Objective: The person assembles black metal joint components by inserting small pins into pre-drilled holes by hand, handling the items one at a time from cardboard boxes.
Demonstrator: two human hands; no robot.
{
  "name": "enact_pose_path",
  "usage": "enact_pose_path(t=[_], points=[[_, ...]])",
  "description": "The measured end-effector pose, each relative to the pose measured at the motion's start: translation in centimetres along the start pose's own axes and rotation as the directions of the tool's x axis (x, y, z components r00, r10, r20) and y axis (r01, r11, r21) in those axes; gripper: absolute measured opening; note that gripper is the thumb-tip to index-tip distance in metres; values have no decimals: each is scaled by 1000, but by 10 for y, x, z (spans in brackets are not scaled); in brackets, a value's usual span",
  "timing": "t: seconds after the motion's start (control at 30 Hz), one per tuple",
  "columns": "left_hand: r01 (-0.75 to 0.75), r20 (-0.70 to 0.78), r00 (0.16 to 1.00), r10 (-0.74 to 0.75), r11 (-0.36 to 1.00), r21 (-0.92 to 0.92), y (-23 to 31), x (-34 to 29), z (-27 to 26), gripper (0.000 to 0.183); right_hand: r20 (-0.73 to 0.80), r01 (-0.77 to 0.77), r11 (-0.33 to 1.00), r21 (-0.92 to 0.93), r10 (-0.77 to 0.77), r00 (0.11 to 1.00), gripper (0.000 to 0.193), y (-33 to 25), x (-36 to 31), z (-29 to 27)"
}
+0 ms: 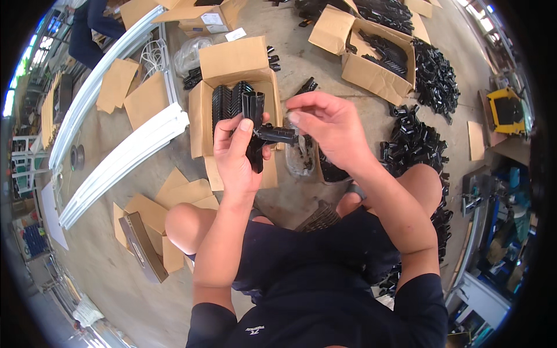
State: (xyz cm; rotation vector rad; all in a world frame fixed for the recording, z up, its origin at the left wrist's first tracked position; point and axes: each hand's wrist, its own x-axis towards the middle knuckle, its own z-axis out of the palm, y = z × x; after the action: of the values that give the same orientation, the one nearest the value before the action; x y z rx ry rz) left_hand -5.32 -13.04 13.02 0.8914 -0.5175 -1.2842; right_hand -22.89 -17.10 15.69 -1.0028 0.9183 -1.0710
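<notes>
Upright in my left hand (233, 152) is a black T-shaped pipe fitting (277, 135), its side arm pointing right. The thumb presses on its front and the fingers wrap behind. Just right of that arm, and apart from it, my right hand (336, 129) is closed in a pinch. Whatever its fingertips hold, if anything, is too small to make out. Behind the left hand stands an open cardboard box (200, 124) with rows of black fittings (220, 104) in it. A clear plastic container (299, 165) with small parts sits below the right hand, partly hidden.
An open carton (377, 81) of black parts stands at far right, beside loose heaps (432, 78) and another pile (415, 142) by my right knee. White curved rails (125, 165) and flattened cardboard (154, 203) lie to the left. Another person's legs (90, 32) show at upper left.
</notes>
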Motion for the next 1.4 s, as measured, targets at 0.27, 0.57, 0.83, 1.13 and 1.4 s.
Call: enact_pose_path(t=[0.27, 0.57, 0.83, 1.13, 1.4], points=[[-120, 62, 992, 110, 977, 176, -16, -7, 9, 14, -17, -160, 961, 225, 168, 986, 13, 17, -2, 4], [-102, 22, 995, 99, 979, 178, -30, 1, 14, 14, -173, -183, 947, 265, 234, 957, 15, 31, -4, 11], [-88, -19, 995, 95, 969, 230, -31, 4, 11, 13, -190, -190, 977, 96, 205, 960, 16, 34, 0, 15], [-64, -53, 995, 79, 967, 248, -36, 9, 7, 16, -173, 60, 945, -323, -121, 977, 14, 48, 5, 9], [-17, 37, 999, 6, 952, 305, -28, 11, 9, 18, -157, 96, 881, -464, -189, 969, 10, 44, 0, 0]])
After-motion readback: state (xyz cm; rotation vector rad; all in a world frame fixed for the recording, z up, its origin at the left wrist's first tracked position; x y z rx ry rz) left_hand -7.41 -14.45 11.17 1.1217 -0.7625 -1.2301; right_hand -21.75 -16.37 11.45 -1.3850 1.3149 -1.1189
